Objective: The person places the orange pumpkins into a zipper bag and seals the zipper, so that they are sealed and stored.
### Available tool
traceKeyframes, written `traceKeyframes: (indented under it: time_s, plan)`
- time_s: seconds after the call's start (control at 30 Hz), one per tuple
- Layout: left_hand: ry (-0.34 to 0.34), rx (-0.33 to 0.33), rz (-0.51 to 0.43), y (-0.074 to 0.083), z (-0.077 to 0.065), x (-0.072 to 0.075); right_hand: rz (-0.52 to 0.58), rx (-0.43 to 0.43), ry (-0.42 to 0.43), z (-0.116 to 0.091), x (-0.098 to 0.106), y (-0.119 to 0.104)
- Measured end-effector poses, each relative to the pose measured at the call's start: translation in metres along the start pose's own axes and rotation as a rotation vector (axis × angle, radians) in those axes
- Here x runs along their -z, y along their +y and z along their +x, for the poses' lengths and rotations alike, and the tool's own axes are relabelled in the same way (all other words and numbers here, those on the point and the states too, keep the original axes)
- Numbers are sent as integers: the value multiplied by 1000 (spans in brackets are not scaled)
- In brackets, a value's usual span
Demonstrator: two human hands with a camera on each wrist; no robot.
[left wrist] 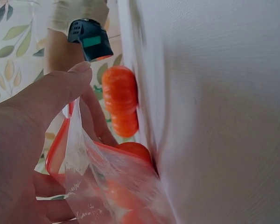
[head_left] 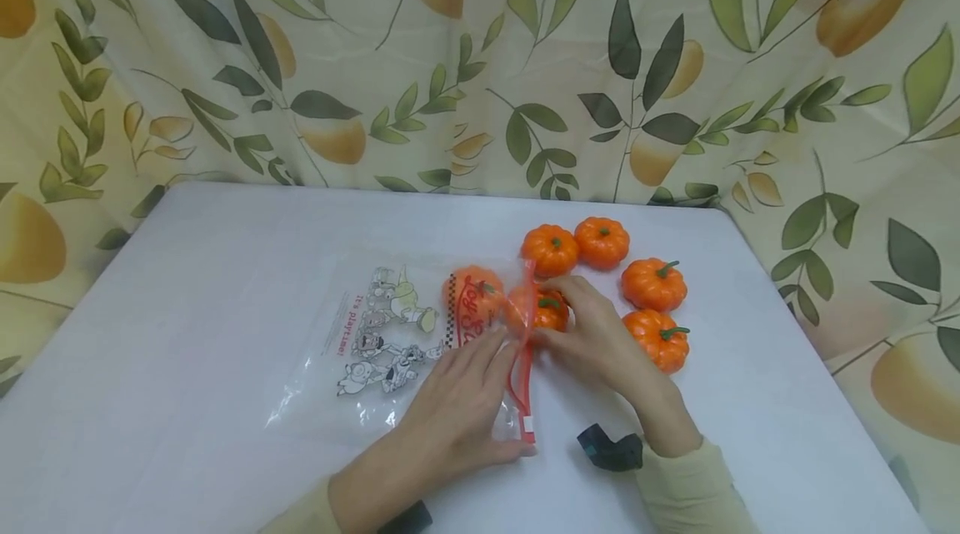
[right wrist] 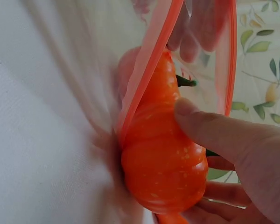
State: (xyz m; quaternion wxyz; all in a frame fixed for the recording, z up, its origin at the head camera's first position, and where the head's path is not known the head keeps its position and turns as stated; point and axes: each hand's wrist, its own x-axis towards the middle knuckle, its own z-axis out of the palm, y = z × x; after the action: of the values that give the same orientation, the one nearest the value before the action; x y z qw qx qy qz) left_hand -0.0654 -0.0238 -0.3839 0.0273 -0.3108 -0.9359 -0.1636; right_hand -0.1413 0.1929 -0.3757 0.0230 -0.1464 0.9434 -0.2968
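Observation:
A clear zip bag (head_left: 393, 334) with a red zip and printed cartoon figures lies on the table, its mouth facing right. My left hand (head_left: 453, 401) holds the bag at its mouth, fingers over the top layer and thumb by the near end of the zip. In the right wrist view the two red zip edges (right wrist: 151, 70) stand apart. My right hand (head_left: 600, 338) grips a small orange toy pumpkin (right wrist: 163, 158) right at that mouth, partly past the zip edge. Another pumpkin (head_left: 474, 288) shows through the plastic, inside the bag.
Several more orange pumpkins stand outside the bag: two at the back, one of them a pumpkin (head_left: 602, 243) near the table's far edge, and others, such as a pumpkin (head_left: 655, 284), right of my right hand. A leaf-patterned curtain (head_left: 480, 101) hangs behind the white table (head_left: 187, 267).

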Motion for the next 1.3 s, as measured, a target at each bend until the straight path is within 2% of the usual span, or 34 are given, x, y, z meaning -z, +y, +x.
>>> traceKeyframes:
  time_s: [0.3,0.4,0.67,0.83,0.97,1.1,1.3]
  plan:
    - [10,5,24,1,0,2,141,30,-119,-4,7,12]
    - [12,-3,37,1,0,2,178,14,-109,-2,6,13]
    - [-1,-10,56,0,-1,2,276,-92,-48,5,-9,8]
    - [21,-6,69,0,0,1,394,-107,-73,5,-15,13]
    - [50,7,122,2,0,-4,497,-122,-104,4,-19,18]
    - [11,24,173,5,-1,-10,561,-136,-108,4,-22,20]
    - [-84,27,225,6,-3,-11,585,-142,-87,7,-23,21]
